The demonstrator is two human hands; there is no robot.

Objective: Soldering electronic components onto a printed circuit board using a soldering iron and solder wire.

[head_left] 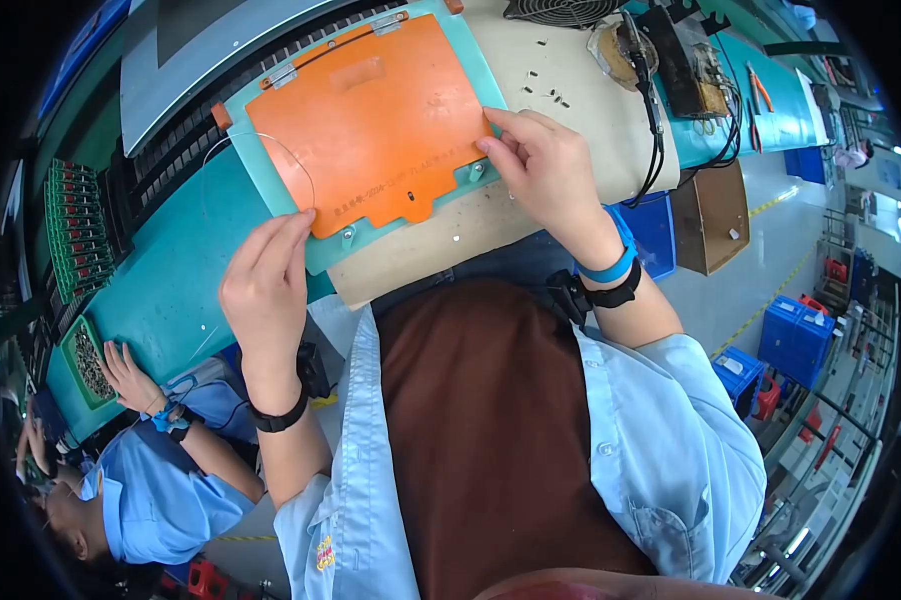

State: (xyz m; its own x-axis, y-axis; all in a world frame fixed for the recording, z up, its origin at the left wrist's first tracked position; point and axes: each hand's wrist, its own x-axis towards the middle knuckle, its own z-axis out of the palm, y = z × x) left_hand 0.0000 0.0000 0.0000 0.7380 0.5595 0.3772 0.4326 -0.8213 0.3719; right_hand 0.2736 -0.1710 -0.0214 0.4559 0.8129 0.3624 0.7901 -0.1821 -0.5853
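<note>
Both of the person's hands are at the orange plate, which lies on a pale green frame over the beige mat. Two metal hinges appear to join plate and frame along the far edge.

Left hand: I find thumb and fingertips drawn nearly together at the plate's near left corner. Whether they pinch the edge or only rest on it, I cannot tell.

Right hand: I find thumb and forefinger slightly parted at the plate's right edge, the other fingers curled. A firm grip is not confirmed.

Assessment: the plate seems to be under two-handed control at its edges. In my judgement, good handling calls for equal pressure from both sides, so that the hinges are not twisted. I would keep fingertips on the rim, out of the gap between plate and frame, and clear of the small green clips. Loose small components lie on the mat beyond the right hand; I advise against brushing them.
</note>
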